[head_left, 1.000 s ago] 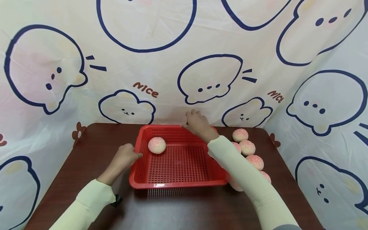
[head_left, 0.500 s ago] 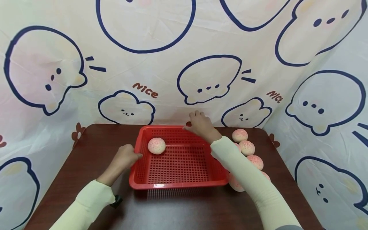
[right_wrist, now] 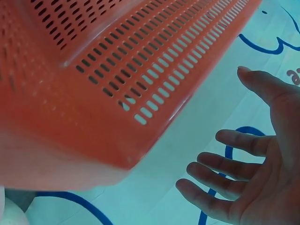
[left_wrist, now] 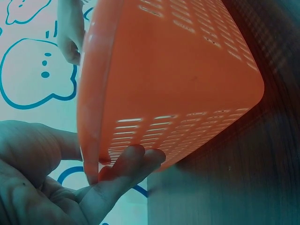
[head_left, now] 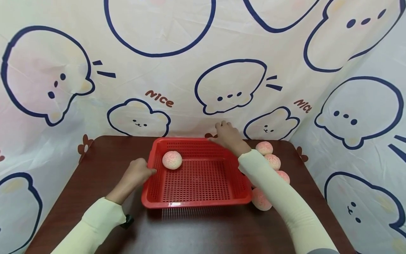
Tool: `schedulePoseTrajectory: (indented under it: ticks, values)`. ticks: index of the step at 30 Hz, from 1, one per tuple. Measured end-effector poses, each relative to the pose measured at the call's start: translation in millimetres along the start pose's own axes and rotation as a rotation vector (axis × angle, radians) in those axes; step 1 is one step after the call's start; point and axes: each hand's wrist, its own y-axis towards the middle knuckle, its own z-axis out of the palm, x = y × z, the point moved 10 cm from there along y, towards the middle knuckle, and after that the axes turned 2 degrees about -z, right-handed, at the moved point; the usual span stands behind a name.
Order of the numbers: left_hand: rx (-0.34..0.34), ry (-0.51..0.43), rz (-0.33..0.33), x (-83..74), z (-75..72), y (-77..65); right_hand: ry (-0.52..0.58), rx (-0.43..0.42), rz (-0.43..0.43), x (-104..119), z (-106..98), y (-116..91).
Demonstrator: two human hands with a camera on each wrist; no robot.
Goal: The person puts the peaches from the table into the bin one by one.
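A red perforated plastic basket (head_left: 196,204) sits on the dark wooden table. My left hand (head_left: 137,172) grips its left rim; in the left wrist view the thumb is inside the rim and the fingers (left_wrist: 133,161) lie against the outer wall. Close by the basket's back right corner is my right hand (head_left: 229,137), its fingers spread and holding nothing. The right wrist view shows a gap between those fingers (right_wrist: 220,161) and the rim. One round pink-and-cream peach (head_left: 172,160) rests inside the basket, at the back left.
Several more peaches (head_left: 261,199) lie along the basket's right side, partly hidden by the right sleeve (head_left: 282,194). A cloth (head_left: 187,81) printed with cartoon animals hangs right behind the table's back edge and along both sides.
My right hand has shifted a little to the right along the basket's back rim, its sleeve covering more of the peaches. The left hand keeps its grip, and the basket stays in place.
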Motion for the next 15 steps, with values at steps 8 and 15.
schedulePoseTrajectory:
  ticks: [8,15]
  values:
    - [0.003,0.002,-0.002,1.8,1.9,1.6,-0.019,-0.004,0.015,-14.6,-4.7,-3.7]
    - [0.0,-0.005,0.01,0.7,0.2,0.6,0.058,-0.008,0.06,-35.0,-7.7,-9.6]
